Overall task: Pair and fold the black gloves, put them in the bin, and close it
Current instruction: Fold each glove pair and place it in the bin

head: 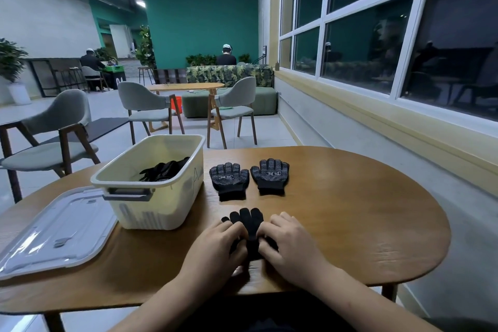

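Note:
A black glove pair (249, 224) lies near the table's front edge, fingers pointing away from me. My left hand (215, 248) grips its left side with curled fingers and my right hand (288, 242) grips its right side; most of its cuff is hidden under them. Two more black gloves lie flat, palm side up with grey dots: one (229, 179) on the left and one (270, 176) on the right, side by side further back. The cream bin (161, 210) stands open at left with black gloves (164, 171) inside. Its clear lid (54, 232) lies flat beside it.
The round wooden table (350, 218) has bare surface to the right. Grey chairs (54, 132) stand behind the table, and windows line the right wall. People sit far off at the back of the room.

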A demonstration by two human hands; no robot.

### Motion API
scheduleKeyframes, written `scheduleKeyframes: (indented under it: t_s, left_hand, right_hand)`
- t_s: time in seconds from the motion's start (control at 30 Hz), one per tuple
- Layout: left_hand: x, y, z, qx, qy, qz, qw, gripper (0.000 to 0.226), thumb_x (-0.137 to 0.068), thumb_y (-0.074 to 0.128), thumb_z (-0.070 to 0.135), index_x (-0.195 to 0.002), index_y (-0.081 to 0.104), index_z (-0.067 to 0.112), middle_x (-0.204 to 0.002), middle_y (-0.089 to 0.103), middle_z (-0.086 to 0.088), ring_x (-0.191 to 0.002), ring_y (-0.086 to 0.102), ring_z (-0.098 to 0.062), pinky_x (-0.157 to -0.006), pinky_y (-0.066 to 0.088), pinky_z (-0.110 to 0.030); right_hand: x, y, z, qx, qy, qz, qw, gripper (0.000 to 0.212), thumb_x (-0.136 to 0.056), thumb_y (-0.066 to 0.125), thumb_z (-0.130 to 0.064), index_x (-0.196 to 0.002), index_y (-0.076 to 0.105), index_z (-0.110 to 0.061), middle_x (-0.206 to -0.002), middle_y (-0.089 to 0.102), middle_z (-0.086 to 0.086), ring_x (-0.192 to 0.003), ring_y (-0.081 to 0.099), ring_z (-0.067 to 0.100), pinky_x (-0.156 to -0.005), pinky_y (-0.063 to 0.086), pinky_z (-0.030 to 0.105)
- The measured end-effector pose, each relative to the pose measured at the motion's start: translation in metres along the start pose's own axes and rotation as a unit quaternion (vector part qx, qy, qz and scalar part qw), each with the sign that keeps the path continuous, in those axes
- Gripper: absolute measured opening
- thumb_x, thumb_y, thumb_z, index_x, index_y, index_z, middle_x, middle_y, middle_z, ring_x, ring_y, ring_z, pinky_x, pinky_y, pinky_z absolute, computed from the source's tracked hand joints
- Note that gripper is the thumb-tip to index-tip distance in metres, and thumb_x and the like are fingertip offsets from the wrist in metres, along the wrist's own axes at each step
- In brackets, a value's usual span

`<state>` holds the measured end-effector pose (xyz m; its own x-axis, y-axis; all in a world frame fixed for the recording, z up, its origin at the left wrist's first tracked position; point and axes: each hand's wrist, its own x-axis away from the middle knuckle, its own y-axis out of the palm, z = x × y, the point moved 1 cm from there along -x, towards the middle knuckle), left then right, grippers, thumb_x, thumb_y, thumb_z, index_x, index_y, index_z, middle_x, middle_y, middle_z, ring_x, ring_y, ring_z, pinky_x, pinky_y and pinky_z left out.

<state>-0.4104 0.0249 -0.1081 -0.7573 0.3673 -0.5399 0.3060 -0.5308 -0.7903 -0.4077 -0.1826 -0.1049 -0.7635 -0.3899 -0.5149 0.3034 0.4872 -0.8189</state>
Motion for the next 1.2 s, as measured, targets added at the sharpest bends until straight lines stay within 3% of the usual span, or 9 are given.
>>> scheduleKeyframes:
  t_s: [0.2,0.27,0.4,0.53,0.63,0.77,0.97,1.2]
  left_hand:
    - [-0.001,0.000,-0.002,-0.004,-0.014,0.020,1.000,0.014,-0.093,0.058,0.042,-0.093,0.066,0.030,-0.094,0.052,0.014,-0.090,0.046,-0.005,-0.072,0.047,-0.027]
    - [0.000,-0.001,-0.002,0.004,-0.004,0.023,1.000,0.008,-0.094,0.062,0.037,-0.095,0.067,0.031,-0.095,0.052,0.017,-0.090,0.043,-0.001,-0.073,0.047,-0.025]
    - [-0.001,-0.004,0.000,0.021,0.016,0.012,1.000,0.013,-0.093,0.068,0.023,-0.100,0.064,0.034,-0.098,0.053,0.019,-0.096,0.048,-0.004,-0.077,0.049,-0.027]
    - [0.000,-0.005,0.002,0.013,0.033,0.005,0.999,0.015,-0.088,0.067,0.025,-0.099,0.064,0.034,-0.096,0.053,0.019,-0.093,0.047,-0.004,-0.075,0.051,-0.029]
    - [0.001,-0.006,0.004,0.020,0.034,-0.002,0.999,0.021,-0.078,0.074,0.033,-0.096,0.062,0.034,-0.094,0.051,0.020,-0.092,0.049,-0.004,-0.074,0.050,-0.028]
    - [0.001,-0.006,0.004,0.028,0.026,-0.008,0.999,0.026,-0.075,0.075,0.035,-0.097,0.062,0.034,-0.095,0.052,0.020,-0.093,0.050,-0.003,-0.075,0.050,-0.028]
    - [0.001,-0.003,0.000,0.015,0.014,-0.005,1.000,0.023,-0.079,0.073,0.036,-0.100,0.064,0.034,-0.096,0.057,0.019,-0.093,0.053,-0.007,-0.075,0.051,-0.030]
    - [0.001,-0.003,-0.001,0.001,-0.007,0.011,1.000,0.014,-0.091,0.056,0.041,-0.098,0.058,0.029,-0.087,0.063,0.013,-0.088,0.052,-0.009,-0.074,0.046,-0.030]
  right_hand:
    - [0.000,0.002,0.005,-0.018,0.044,0.013,0.999,0.021,-0.094,0.050,-0.042,-0.088,0.064,-0.028,-0.087,0.045,-0.012,-0.088,0.042,0.012,-0.082,0.044,0.037]
    - [0.000,0.001,0.006,-0.031,0.041,0.010,0.999,0.018,-0.093,0.052,-0.041,-0.091,0.066,-0.030,-0.090,0.049,-0.012,-0.090,0.044,0.011,-0.084,0.045,0.037]
    - [0.000,-0.005,0.005,-0.063,-0.005,-0.007,0.998,0.014,-0.095,0.061,-0.024,-0.101,0.068,-0.034,-0.098,0.054,-0.013,-0.096,0.048,0.011,-0.085,0.042,0.030]
    - [0.002,-0.003,0.002,-0.013,-0.060,0.022,0.998,0.018,-0.090,0.063,-0.013,-0.099,0.067,-0.029,-0.096,0.057,-0.009,-0.092,0.050,0.018,-0.081,0.043,0.036]
    - [0.003,-0.004,-0.003,0.021,-0.080,0.011,0.996,0.009,-0.088,0.062,-0.025,-0.097,0.064,-0.025,-0.096,0.057,-0.006,-0.094,0.051,0.020,-0.082,0.045,0.037]
    - [0.004,-0.007,-0.006,0.038,-0.077,-0.011,0.996,0.017,-0.086,0.062,-0.036,-0.099,0.062,-0.024,-0.097,0.055,-0.005,-0.096,0.050,0.019,-0.084,0.044,0.036]
    - [0.003,-0.004,-0.003,0.032,-0.062,-0.006,0.998,0.017,-0.090,0.059,-0.038,-0.102,0.063,-0.027,-0.098,0.057,-0.008,-0.098,0.052,0.018,-0.087,0.047,0.038]
    - [0.002,-0.002,-0.002,0.002,-0.049,0.008,0.999,0.012,-0.098,0.056,-0.036,-0.101,0.061,-0.026,-0.093,0.063,-0.007,-0.090,0.052,0.017,-0.083,0.046,0.038]
